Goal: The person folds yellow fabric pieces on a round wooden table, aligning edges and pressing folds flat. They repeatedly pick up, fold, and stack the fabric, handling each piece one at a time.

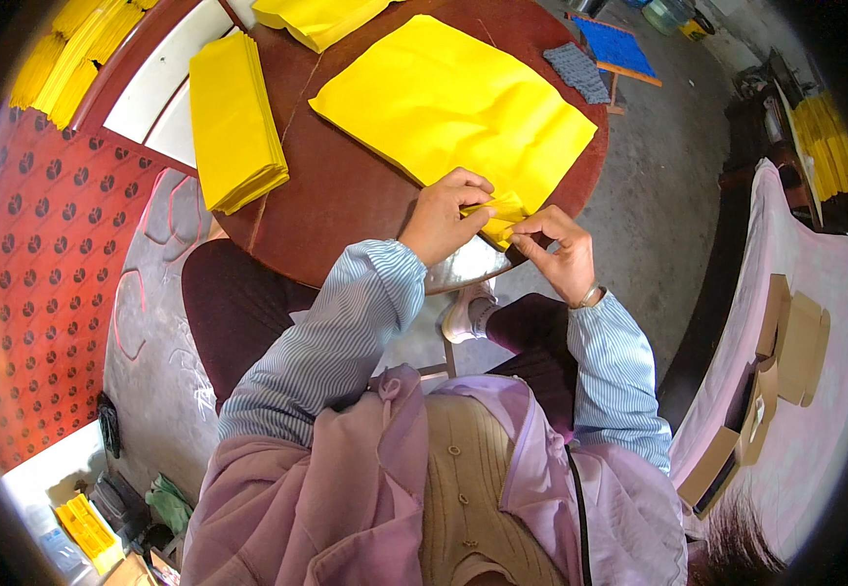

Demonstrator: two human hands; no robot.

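Observation:
A large, smooth yellow sheet point(453, 98) lies across the round brown table point(317, 215); I cannot tell whether it is cloth or paper. Its near end is gathered and folded by the table's front edge. My left hand point(446, 217) pinches this folded end from the left, thumb and fingers pressed together. From the right, my right hand point(563, 252) grips the tip of the same end between thumb and forefinger. Left of the sheet lies a thick stack of folded yellow pieces point(233, 122).
More yellow material point(321, 21) lies at the table's far edge. A blue-topped folding stool point(619, 47) stands beyond the table at the right. An open cardboard box point(761, 396) lies on a pink-covered surface point(717, 352) at the right. Yellow bundles point(77, 54) are stacked far left.

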